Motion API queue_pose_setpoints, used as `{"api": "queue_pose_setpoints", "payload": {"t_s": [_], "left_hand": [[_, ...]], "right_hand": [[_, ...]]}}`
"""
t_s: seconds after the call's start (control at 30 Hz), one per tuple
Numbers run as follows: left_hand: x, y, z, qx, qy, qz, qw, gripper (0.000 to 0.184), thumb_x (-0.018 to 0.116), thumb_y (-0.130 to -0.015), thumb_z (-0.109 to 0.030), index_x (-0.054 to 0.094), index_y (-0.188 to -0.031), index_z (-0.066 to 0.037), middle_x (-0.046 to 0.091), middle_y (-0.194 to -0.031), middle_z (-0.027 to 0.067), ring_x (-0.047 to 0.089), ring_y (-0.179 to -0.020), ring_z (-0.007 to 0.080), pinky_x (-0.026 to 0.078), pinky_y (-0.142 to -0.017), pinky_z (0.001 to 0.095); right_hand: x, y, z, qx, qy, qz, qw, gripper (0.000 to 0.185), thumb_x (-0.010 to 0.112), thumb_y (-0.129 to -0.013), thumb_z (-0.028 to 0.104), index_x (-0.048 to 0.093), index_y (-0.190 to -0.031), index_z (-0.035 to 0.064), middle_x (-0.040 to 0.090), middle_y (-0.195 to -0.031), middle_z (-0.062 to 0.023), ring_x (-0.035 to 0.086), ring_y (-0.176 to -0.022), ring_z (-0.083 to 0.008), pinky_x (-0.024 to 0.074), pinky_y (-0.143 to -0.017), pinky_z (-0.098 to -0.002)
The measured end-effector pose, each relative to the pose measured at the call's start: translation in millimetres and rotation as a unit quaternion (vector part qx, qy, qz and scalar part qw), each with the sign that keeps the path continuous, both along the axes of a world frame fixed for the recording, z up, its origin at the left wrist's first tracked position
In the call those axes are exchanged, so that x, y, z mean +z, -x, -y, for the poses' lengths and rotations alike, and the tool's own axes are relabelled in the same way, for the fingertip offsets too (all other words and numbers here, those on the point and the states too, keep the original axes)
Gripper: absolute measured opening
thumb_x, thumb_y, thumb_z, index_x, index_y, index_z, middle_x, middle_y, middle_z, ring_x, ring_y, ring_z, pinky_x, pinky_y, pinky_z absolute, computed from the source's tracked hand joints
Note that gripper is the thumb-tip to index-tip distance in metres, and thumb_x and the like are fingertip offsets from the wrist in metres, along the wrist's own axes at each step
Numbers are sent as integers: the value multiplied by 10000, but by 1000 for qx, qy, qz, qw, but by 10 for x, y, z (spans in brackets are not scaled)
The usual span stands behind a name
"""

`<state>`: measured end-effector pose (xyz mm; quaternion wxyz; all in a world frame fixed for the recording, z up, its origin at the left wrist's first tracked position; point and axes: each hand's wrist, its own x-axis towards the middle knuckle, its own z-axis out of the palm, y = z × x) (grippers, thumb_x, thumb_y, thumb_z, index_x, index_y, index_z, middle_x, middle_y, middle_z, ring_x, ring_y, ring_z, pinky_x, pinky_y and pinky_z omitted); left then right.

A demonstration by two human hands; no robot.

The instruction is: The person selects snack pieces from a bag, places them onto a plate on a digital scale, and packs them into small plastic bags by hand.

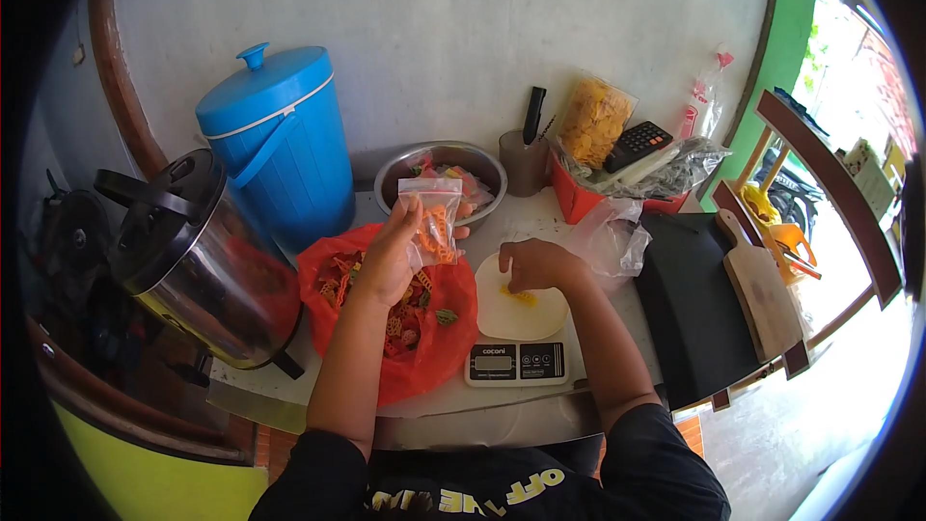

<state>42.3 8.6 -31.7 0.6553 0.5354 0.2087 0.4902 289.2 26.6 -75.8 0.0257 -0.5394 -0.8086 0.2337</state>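
Observation:
My left hand (391,256) is closed around a small clear zip bag (437,222) with orange ridged snack pieces inside, held up over the red plastic bag. That red plastic bag (424,367) lies open, full of loose colourful pieces (410,318). Over the pale round plate of the kitchen scale (518,364) is my right hand (542,265), fingers curled down; whatever is in them, if anything, is hidden. A few yellow pieces (521,297) lie on the plate just below those fingers.
Behind the hands stands a steel bowl (494,169) holding small packets. A blue cooler jug (280,145) and a steel urn (217,260) are at left. To the right are a red basket (571,195), a black box (690,309) and a wooden cutting board (762,289).

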Motion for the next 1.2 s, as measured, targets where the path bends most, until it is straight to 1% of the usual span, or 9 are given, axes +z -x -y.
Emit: {"api": "queue_pose_setpoints", "payload": {"t_s": [0.17, 0.23, 0.37, 0.47, 0.57, 0.67, 0.77, 0.87, 1.2], "left_hand": [[-29, 2, 1, 25, 12, -23, 999, 614, 329, -996, -578, 491, -1287, -62, 657, -1083, 133, 628, -804, 152, 520, -711, 319], [-24, -1, 8, 21, 5, -45, 999, 646, 315, -991, -598, 481, -1326, -72, 662, -1068, 121, 618, -828, 137, 510, -733, 304], [18, -52, 33, 14, -18, -104, 994, 674, 346, -989, -591, 417, -1431, -86, 658, -1079, 87, 594, -896, 128, 487, -799, 287], [56, -101, 76, 16, -74, -142, 987, 676, 379, -991, -559, 357, -1480, -93, 624, -1181, 75, 587, -1016, 148, 471, -878, 291], [13, -159, 81, 35, -99, -135, 985, 661, 415, -988, -529, 363, -1474, -84, 567, -1289, 75, 580, -1105, 174, 455, -935, 299], [3, -119, 52, 22, -117, -180, 977, 640, 417, -997, -502, 351, -1480, -87, 520, -1354, 78, 553, -1186, 183, 438, -977, 306], [100, -157, 203, -12, -75, -151, 986, 559, 391, -1028, -441, 395, -1458, -84, 439, -1436, 81, 483, -1247, 170, 365, -1063, 308], [-73, -50, 54, -105, -34, -167, 980, 556, 373, -1035, -439, 417, -1437, -58, 506, -1376, 79, 498, -1227, 158, 367, -1056, 303], [-13, -71, 86, -107, -66, -193, 973, 545, 355, -1037, -457, 568, -1263, -8, 672, -1100, 89, 574, -1071, 142, 402, -988, 301]], "right_hand": [[47, -35, -45, 73, -58, -82, 992, 322, 729, -700, 199, 680, -994, 76, 698, -869, -91, 671, -855, -238, 518, -767, -361], [222, -55, 37, 42, -94, -233, 967, 265, 733, -747, 171, 686, -985, 66, 694, -880, -67, 654, -819, -173, 511, -748, -314], [288, -2, 64, -44, -149, -550, 821, 157, 732, -841, 123, 685, -972, 52, 680, -917, -21, 595, -790, -69, 476, -718, -228], [448, 123, 245, -78, -192, -668, 715, 155, 744, -853, 131, 682, -965, 44, 674, -958, -7, 583, -800, -61, 467, -713, -219], [486, 155, 307, -108, -287, -625, 718, 161, 755, -837, 129, 693, -967, 56, 679, -938, 1, 585, -821, -70, 466, -726, -247], [526, 137, 346, -60, -334, -506, 793, 167, 765, -814, 116, 709, -966, 73, 686, -907, -7, 598, -829, -110, 470, -763, -285], [528, 216, 386, -44, -349, -466, 812, 195, 781, -776, 102, 723, -962, 91, 688, -874, -22, 602, -848, -162, 468, -795, -314], [605, 276, 469, -9, -351, -428, 833, 190, 796, -744, 95, 722, -918, 79, 691, -868, -29, 595, -868, -188, 470, -802, -321], [580, 278, 499, -6, -354, -410, 840, 163, 803, -698, 62, 706, -830, 65, 697, -804, -12, 581, -878, -187, 473, -808, -332]]}}
